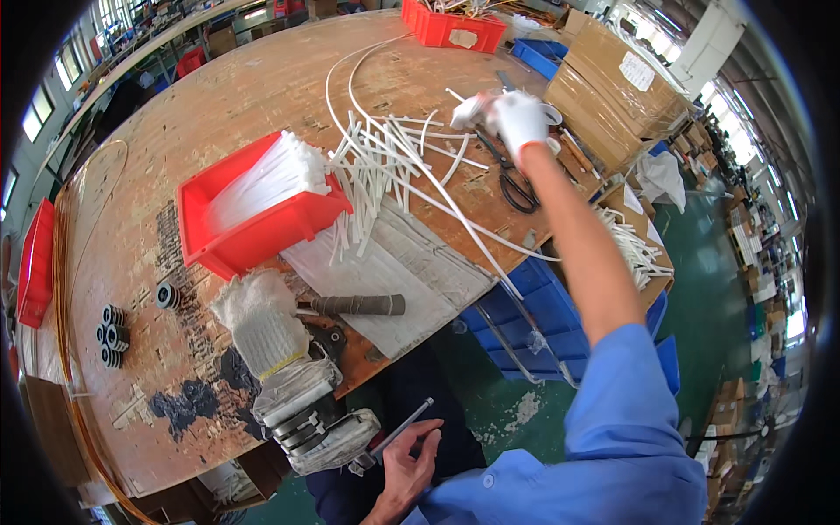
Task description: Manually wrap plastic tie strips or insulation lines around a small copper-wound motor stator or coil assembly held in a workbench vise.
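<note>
My right hand [518, 121], in a white glove, reaches over the far right of the workbench. Motion smears its fingers, so whether it holds anything is unclear. A short white tube [454, 94] shows by its fingertips, and black-handled scissors [518, 191] lie just nearer. My bare left hand [409, 464] is low in front of me with thumb and forefinger apart. It is beside the metal bar handle [404, 425] of a bench vise [341, 444] wrapped in pale cloth. Several black rings [304, 429] sit between the vise jaws.
A red bin [236, 241] holds white cable ties [267, 179]. Loose white tubes [372, 166] spread beside it. A tape-wrapped handle [359, 304] lies on a grey cloth [411, 271]. More black rings [112, 336] stand at left; cardboard boxes [612, 87] are far right.
</note>
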The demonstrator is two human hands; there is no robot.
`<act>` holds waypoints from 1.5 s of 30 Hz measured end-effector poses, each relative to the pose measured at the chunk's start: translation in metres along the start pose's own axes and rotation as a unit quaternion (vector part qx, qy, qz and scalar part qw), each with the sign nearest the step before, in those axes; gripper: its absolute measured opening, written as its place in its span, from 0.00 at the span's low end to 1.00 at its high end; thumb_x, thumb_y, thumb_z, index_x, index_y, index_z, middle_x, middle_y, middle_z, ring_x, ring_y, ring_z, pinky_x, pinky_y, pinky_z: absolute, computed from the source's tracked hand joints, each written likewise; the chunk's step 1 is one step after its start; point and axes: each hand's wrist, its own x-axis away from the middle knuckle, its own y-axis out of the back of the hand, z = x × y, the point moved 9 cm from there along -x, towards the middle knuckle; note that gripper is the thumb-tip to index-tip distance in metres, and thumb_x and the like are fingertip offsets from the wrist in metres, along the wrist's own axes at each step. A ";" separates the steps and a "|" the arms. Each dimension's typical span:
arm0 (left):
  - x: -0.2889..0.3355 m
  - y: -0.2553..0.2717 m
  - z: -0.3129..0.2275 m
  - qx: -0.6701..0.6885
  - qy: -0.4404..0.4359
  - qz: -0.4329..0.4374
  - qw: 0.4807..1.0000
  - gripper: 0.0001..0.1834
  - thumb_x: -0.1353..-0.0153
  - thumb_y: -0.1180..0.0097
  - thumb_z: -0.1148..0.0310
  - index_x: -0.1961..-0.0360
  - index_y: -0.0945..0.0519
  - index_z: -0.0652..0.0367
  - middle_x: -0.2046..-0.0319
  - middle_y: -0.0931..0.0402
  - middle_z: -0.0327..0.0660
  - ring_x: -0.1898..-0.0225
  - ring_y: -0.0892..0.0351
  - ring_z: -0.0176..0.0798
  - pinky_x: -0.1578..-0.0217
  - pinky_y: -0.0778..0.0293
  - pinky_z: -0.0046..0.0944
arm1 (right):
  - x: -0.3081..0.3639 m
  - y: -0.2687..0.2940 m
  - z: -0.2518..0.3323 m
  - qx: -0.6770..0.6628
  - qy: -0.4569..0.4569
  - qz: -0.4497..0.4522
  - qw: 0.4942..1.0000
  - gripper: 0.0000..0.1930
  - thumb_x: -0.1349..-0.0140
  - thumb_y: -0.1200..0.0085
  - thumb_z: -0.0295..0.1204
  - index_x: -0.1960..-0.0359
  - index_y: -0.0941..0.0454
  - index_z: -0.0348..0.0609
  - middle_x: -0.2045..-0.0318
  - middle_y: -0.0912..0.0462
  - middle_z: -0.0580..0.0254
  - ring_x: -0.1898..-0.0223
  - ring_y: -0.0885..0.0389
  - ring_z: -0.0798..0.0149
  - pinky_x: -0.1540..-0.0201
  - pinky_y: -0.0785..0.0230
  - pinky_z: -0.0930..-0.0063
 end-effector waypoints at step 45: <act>0.140 -0.019 -0.023 -0.364 -0.266 0.105 0.886 0.33 0.39 0.21 0.62 0.47 0.31 0.71 0.52 0.24 0.59 0.64 0.14 0.63 0.65 0.14 0.52 | 0.545 0.142 0.296 -0.766 -0.417 0.303 0.385 0.19 0.18 0.46 0.38 0.41 0.16 0.33 0.51 0.10 0.54 0.52 0.10 0.63 0.45 0.15 0.65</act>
